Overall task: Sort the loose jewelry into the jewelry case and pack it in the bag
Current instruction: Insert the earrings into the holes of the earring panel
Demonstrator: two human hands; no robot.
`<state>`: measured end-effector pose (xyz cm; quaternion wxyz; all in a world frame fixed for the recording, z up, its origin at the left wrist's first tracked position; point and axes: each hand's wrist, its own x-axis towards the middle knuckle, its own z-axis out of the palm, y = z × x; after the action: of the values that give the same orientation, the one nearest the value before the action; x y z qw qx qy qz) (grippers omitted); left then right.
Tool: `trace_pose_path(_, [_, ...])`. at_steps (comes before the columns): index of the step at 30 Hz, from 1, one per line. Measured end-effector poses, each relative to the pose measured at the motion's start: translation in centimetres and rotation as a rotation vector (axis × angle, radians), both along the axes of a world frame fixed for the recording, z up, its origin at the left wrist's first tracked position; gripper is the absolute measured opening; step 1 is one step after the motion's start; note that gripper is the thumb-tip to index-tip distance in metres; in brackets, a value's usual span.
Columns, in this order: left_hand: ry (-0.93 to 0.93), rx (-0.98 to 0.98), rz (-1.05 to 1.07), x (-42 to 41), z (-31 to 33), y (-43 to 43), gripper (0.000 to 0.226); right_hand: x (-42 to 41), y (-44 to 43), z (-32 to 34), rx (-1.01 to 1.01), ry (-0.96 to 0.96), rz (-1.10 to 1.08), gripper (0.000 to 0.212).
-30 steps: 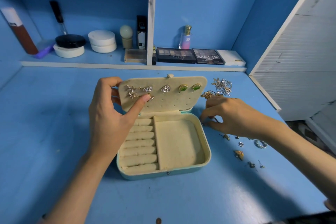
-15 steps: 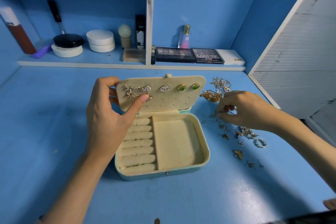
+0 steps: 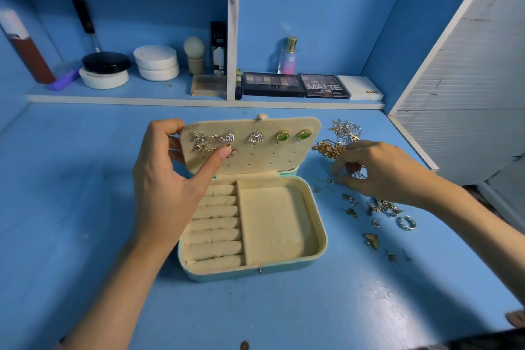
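Left hand (image 3: 167, 187) grips lid (image 3: 270, 156) of open case (image 3: 255, 273), thumb pressed on it; keep lid steady. Right hand (image 3: 377, 170) fingers curled into loose jewelry (image 3: 372, 207) on desk (image 3: 71, 207), right of case; grasp unconfirmed. Advise: isolate one earring, lift by post.

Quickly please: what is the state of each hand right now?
Left hand: grips the earring panel, thumb on its front.
Right hand: fingertips down among the loose jewelry; whether it pinches a piece cannot be told.
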<state>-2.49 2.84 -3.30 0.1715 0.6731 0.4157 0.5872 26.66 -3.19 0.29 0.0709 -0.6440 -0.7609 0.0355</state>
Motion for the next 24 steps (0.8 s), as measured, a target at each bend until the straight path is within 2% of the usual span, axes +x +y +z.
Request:
trace_pose_path(3, [-0.003,0.001,-0.008,0.0,0.0,0.0,0.047,-0.2,0.0,0.1,0.001,0.010,0.059,0.017])
trace_pose_path(15, [0.007,0.000,-0.002,-0.1,0.0,0.0,0.048,-0.9,0.7,-0.6,-0.001,-0.013,0.059,0.005])
trace_pose_path(24, [0.012,0.000,0.002,-0.1,-0.2,0.1,0.048,-0.6,1.3,-1.1,0.042,0.140,0.028,0.004])
